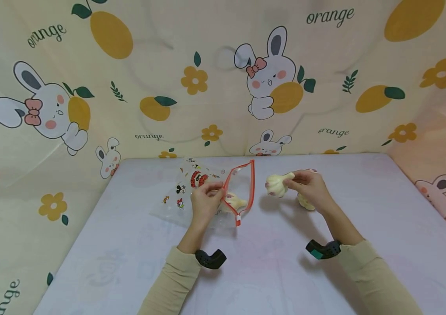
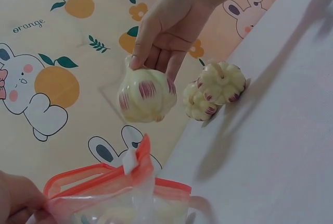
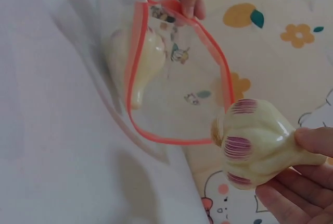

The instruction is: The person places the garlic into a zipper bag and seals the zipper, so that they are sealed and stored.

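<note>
My left hand (image 1: 206,203) pinches the red-edged rim of a clear zip bag (image 1: 169,205) printed with cartoon figures. The bag's mouth gapes toward the right, its white slider (image 1: 238,218) at the near corner. A garlic bulb (image 3: 151,60) lies inside, seen through the plastic. In my right hand (image 1: 310,189) is another garlic bulb (image 1: 277,185), pinched by its stem and held above the table, a little right of the bag's mouth. Two more garlic bulbs (image 2: 222,82) sit together on the table, mostly hidden behind the right hand in the head view.
A white cloth covers the table (image 1: 128,271). Behind it hangs a cream backdrop (image 1: 215,43) with rabbits and oranges. Each wrist carries a black camera band (image 1: 210,259).
</note>
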Demonstrator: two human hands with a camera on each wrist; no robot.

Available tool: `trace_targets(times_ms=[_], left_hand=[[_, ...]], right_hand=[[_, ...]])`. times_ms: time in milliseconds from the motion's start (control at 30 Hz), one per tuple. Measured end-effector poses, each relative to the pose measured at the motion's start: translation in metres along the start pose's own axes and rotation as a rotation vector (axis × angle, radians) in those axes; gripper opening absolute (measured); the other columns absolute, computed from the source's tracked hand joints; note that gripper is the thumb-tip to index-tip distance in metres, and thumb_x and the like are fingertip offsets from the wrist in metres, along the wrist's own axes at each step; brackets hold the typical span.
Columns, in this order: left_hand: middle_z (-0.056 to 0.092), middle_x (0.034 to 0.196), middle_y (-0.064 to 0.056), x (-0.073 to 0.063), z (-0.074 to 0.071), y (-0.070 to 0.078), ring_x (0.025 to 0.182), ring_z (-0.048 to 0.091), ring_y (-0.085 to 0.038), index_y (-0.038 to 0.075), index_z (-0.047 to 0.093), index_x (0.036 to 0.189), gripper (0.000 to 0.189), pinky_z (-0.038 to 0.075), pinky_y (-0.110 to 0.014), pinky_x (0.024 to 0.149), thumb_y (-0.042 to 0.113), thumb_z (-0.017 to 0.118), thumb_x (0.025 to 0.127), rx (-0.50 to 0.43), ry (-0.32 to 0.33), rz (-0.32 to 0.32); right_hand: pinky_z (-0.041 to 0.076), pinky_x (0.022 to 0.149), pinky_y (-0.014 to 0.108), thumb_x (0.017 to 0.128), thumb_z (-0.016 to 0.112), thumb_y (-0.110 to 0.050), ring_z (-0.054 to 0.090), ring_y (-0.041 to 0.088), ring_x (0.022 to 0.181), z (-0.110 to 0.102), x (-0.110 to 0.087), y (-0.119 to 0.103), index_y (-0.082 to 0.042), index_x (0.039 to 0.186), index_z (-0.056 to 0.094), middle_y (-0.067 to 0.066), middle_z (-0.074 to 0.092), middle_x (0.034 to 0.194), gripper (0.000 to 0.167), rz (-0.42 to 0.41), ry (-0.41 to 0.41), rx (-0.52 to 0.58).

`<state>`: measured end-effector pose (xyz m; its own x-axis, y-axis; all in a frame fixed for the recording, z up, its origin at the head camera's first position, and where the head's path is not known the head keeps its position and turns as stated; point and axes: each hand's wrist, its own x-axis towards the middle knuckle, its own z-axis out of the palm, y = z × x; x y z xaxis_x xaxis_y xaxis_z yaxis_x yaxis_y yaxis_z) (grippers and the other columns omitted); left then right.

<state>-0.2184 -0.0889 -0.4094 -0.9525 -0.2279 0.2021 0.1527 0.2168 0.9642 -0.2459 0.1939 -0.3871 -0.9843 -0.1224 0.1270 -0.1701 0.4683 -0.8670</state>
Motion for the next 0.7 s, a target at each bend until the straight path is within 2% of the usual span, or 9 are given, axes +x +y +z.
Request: trace_targets(times_ms=[133, 300, 467, 533, 600, 700], left_hand=[[0.074, 0.091, -0.021, 0.0, -0.001, 0.0, 0.063, 0.064, -0.004, -0.002, 0.073, 0.095, 0.014, 0.047, -0.011, 0.053, 0.0, 0.07, 0.081, 0.001, -0.004, -0.005], [0.074, 0.094, -0.021, 0.0, 0.0, 0.001, 0.065, 0.065, -0.004, -0.002, 0.073, 0.096, 0.015, 0.049, -0.011, 0.055, 0.0, 0.07, 0.082, 0.007, -0.006, -0.016], [0.074, 0.094, -0.021, -0.001, 0.001, 0.001, 0.065, 0.067, -0.008, -0.003, 0.073, 0.096, 0.015, 0.048, -0.011, 0.054, -0.001, 0.07, 0.082, 0.008, -0.001, -0.001], [0.074, 0.094, -0.021, -0.001, 0.001, 0.0, 0.064, 0.066, -0.007, -0.003, 0.073, 0.096, 0.015, 0.047, -0.01, 0.054, -0.001, 0.07, 0.081, 0.006, 0.0, 0.001], [0.074, 0.094, -0.021, -0.001, 0.001, 0.0, 0.064, 0.066, -0.005, -0.003, 0.073, 0.095, 0.015, 0.047, -0.01, 0.054, -0.002, 0.07, 0.081, 0.002, 0.0, 0.004], [0.074, 0.095, -0.021, -0.001, 0.002, -0.001, 0.067, 0.069, -0.014, -0.003, 0.073, 0.096, 0.015, 0.047, -0.009, 0.054, -0.002, 0.07, 0.081, -0.007, 0.001, 0.009]], right_hand=[[0.051, 0.072, 0.009, 0.09, 0.067, -0.014, 0.059, -0.014, 0.077, 0.007, 0.002, -0.001, 0.011, 0.112, 0.063, 0.011, 0.072, 0.1, 0.034, -0.004, 0.005, 0.005], [0.048, 0.077, 0.013, 0.09, 0.066, -0.017, 0.059, -0.01, 0.082, 0.013, 0.002, -0.002, 0.008, 0.111, 0.065, 0.021, 0.072, 0.106, 0.032, 0.009, 0.003, -0.047], [0.051, 0.087, 0.032, 0.091, 0.066, -0.021, 0.067, 0.02, 0.101, 0.017, 0.001, -0.001, 0.006, 0.112, 0.065, 0.025, 0.069, 0.112, 0.034, 0.016, -0.01, -0.074], [0.052, 0.089, 0.035, 0.091, 0.066, -0.021, 0.065, 0.031, 0.107, 0.02, 0.001, -0.001, 0.006, 0.112, 0.065, 0.025, 0.069, 0.113, 0.034, 0.012, -0.018, -0.071], [0.052, 0.086, 0.03, 0.091, 0.067, -0.021, 0.064, 0.035, 0.109, 0.022, 0.001, -0.001, 0.005, 0.112, 0.065, 0.025, 0.068, 0.113, 0.034, 0.014, -0.022, -0.073], [0.051, 0.078, 0.02, 0.089, 0.068, -0.021, 0.065, 0.031, 0.106, 0.027, 0.001, -0.001, 0.004, 0.109, 0.066, 0.024, 0.069, 0.112, 0.032, 0.006, -0.028, -0.066]])
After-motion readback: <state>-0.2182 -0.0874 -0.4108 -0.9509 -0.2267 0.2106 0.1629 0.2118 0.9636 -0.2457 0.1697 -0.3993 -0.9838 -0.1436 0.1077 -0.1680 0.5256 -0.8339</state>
